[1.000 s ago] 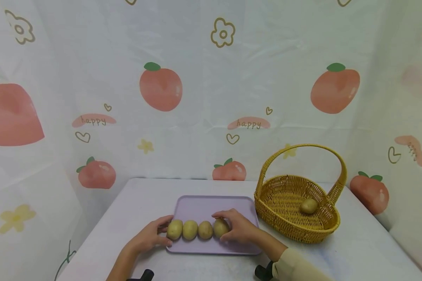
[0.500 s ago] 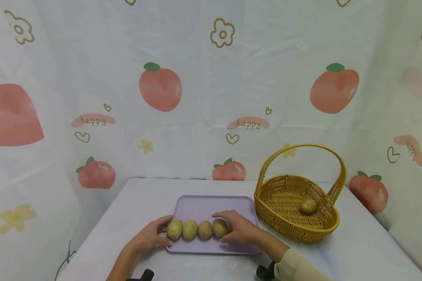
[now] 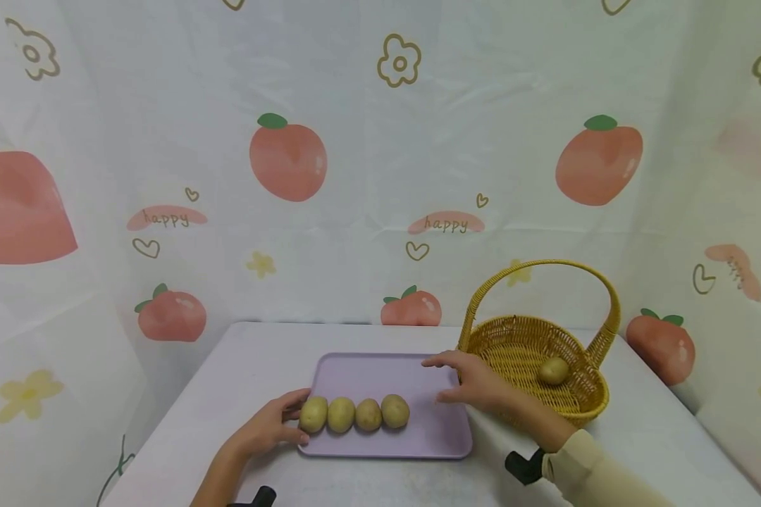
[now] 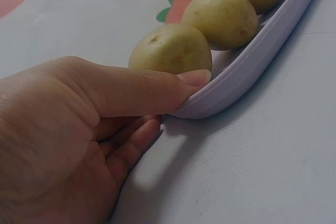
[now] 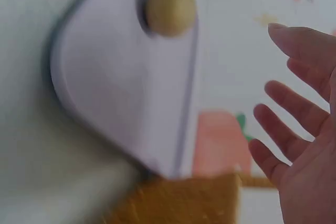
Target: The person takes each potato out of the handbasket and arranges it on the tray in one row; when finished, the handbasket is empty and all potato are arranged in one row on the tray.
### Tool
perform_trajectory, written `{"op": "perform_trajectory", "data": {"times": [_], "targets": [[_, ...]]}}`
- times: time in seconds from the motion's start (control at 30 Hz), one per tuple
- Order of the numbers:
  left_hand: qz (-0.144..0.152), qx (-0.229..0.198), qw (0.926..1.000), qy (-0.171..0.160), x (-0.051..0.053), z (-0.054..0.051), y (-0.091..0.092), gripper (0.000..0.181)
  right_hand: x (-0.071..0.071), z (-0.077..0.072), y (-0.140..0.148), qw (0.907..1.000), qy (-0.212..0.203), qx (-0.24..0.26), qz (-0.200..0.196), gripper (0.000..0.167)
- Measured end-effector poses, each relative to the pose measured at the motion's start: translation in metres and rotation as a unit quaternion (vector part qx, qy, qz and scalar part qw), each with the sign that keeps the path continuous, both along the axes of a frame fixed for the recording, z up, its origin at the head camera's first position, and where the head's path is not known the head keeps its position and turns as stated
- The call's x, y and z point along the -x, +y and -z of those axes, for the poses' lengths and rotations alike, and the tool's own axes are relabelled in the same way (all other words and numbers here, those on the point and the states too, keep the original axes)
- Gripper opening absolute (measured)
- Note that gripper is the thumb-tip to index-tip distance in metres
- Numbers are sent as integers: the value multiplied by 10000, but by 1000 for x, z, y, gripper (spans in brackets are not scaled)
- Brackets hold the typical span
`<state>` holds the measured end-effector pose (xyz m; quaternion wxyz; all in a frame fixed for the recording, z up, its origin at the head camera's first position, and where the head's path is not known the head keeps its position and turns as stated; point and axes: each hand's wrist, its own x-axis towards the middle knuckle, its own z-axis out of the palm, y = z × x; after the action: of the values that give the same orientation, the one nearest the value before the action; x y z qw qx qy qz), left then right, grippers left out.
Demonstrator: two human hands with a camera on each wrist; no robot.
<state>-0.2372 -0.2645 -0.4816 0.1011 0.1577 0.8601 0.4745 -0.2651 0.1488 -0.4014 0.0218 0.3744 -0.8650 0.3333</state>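
Several potatoes lie in a row on a light purple tray (image 3: 380,370). At the row's left end, my left hand (image 3: 268,425) holds the leftmost potato (image 3: 313,414), its thumb in front and fingers behind. In the left wrist view the thumb (image 4: 152,90) lies against this potato (image 4: 169,50) by the tray's rim; part of the index finger is hidden. The rightmost potato (image 3: 395,411) sits untouched. My right hand (image 3: 475,380) hovers over the tray's right edge near the basket, fingers spread, nothing held. The right wrist view shows the right hand's fingers (image 5: 294,106) apart.
A yellow wicker basket (image 3: 525,324) with a tall handle stands right of the tray, one potato (image 3: 554,370) inside. Both are on a white table (image 3: 266,352). A printed curtain (image 3: 355,267) hangs behind it.
My right hand has let go of the rightmost potato and moved right and up toward the basket. The left hand and the row of potatoes have stayed in place.
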Motion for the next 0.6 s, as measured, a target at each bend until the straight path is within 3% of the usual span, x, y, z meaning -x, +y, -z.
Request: {"op": "perform_trajectory", "data": {"times": [0.13,0.27,0.6], "targets": [[2,-50,10000,-21,-1,-1,1,88,1,-20,25,9992,-214,-73,341,40],[-15,-75,10000,-15,-1,-2,1,88,7,-35,51,9986,-251,-167,433,36],[25,-71,10000,20,-1,-1,0,87,40,-42,110,9939,-443,-402,922,41]]}}
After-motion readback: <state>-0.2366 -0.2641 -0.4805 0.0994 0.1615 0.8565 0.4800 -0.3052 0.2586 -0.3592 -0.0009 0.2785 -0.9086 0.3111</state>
